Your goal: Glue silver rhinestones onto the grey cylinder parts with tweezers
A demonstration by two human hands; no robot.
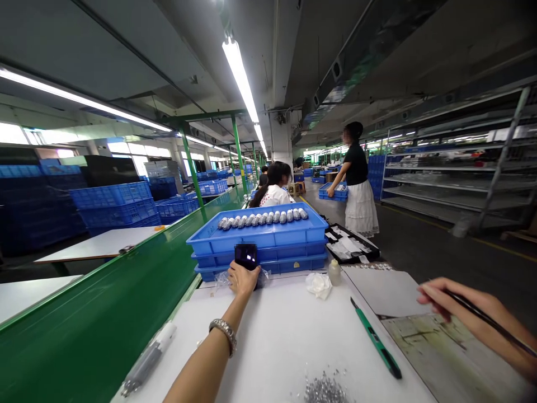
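My left hand (pixel 243 278) reaches to the far side of the white worktop and is closed on a small black phone-like device (pixel 246 257) with a lit screen. Crumpled clear plastic lies around that hand, against the stacked blue trays (pixel 258 240). On the right, my right hand (pixel 465 305) is raised with fingers pinched, and dark slim tweezers (pixel 489 322) run back across it. Below it lies a stained sheet (pixel 436 341). A green utility knife (pixel 377 340) and a heap of small shiny pieces (pixel 324 389) rest on the worktop between my arms.
A row of grey-and-white cylindrical parts (pixel 263 218) fills the top tray. Near it are a small bottle (pixel 334 273), crumpled tissue (pixel 319 284) and a black tray (pixel 350 246). A grey-white device (pixel 149 358) lies left beside the green conveyor (pixel 84 336). A person (pixel 356 173) carries a blue crate.
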